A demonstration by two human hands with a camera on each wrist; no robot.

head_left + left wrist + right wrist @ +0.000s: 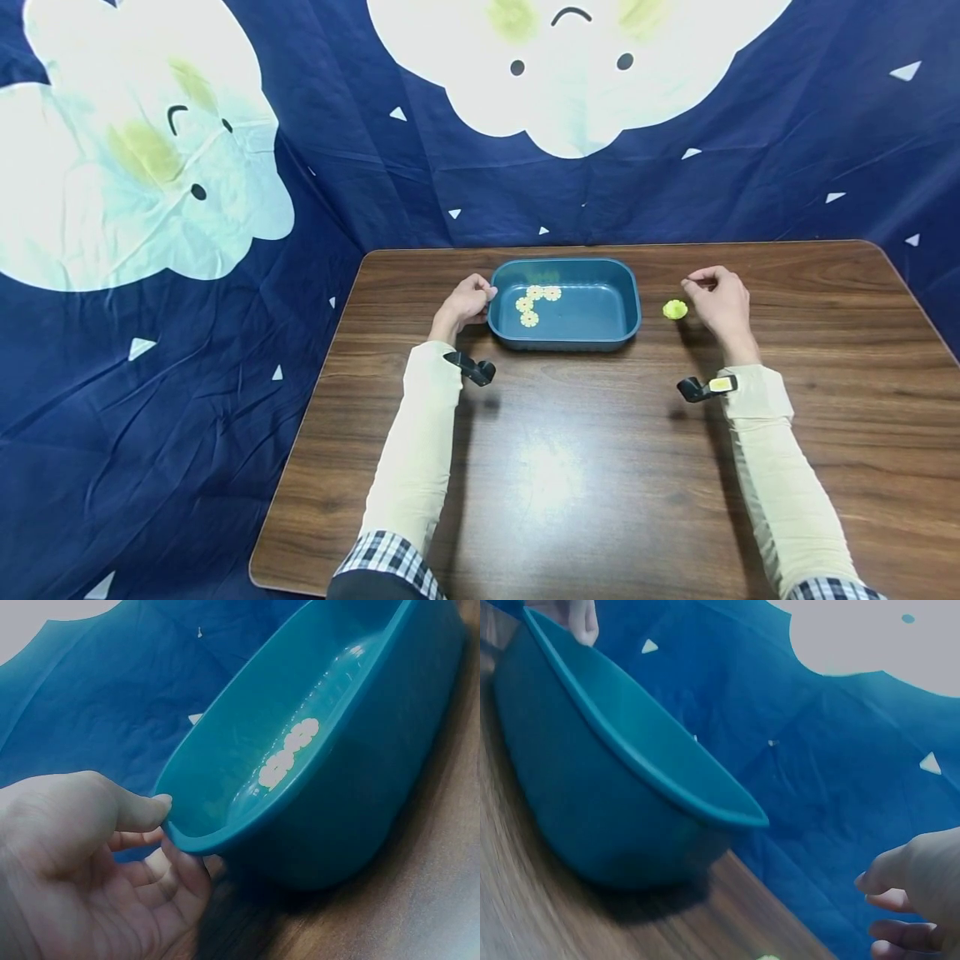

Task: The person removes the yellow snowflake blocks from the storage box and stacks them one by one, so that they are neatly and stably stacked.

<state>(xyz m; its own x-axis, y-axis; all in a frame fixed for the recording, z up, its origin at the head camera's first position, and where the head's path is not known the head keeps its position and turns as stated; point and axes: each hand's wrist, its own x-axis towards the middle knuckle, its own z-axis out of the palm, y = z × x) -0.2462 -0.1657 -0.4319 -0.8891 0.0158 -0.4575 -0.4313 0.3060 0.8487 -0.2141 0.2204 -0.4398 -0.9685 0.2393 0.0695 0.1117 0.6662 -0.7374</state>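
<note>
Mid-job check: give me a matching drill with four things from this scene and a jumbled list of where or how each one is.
1. bin
2. left hand
3. small loose piece
4. flower shapes

A. pale, inside and toward the left end
B. bright yellow-green, near the fingertips of the right hand
C. blue-green, standing on the wooden table
D. pinching a rim between thumb and fingers

Right pairs: 1-C, 2-D, 3-B, 4-A
</note>
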